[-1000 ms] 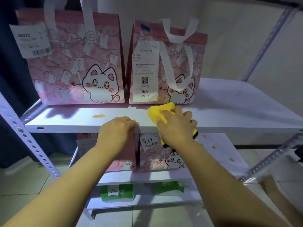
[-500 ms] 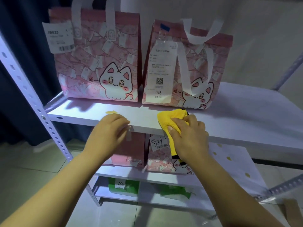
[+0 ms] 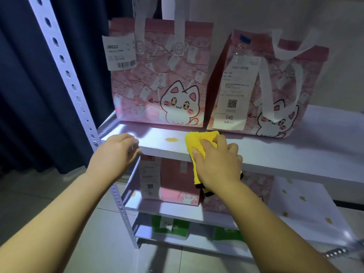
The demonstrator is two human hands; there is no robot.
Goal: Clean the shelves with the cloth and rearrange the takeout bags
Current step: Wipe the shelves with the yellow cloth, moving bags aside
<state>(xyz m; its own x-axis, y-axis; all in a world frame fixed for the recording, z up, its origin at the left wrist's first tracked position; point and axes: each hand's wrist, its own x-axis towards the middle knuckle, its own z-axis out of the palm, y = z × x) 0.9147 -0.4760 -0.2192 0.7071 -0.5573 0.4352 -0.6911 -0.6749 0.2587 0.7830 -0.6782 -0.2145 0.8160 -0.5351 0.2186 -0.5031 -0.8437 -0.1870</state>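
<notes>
Two pink cat-print takeout bags stand upright side by side at the back of the white shelf [image 3: 285, 152]: the left bag [image 3: 159, 75] and the right bag [image 3: 264, 89], each with a paper label. My right hand [image 3: 216, 162] presses a yellow cloth [image 3: 199, 140] on the shelf's front edge, below the gap between the bags. A small yellow stain [image 3: 171, 139] lies just left of the cloth. My left hand [image 3: 116, 154] rests curled on the shelf's front left corner, holding nothing.
A perforated white post [image 3: 65, 75] rises at the left, with a dark curtain [image 3: 25, 85] behind it. The lower shelf [image 3: 307, 209] carries more pink bags [image 3: 177, 180] and yellow spots. Green bags [image 3: 171, 225] sit on the bottom shelf. The floor is tiled.
The view has swung left and closer. My right hand has slid the cloth left along the front edge toward the stain. My left hand has moved left to the shelf's corner.
</notes>
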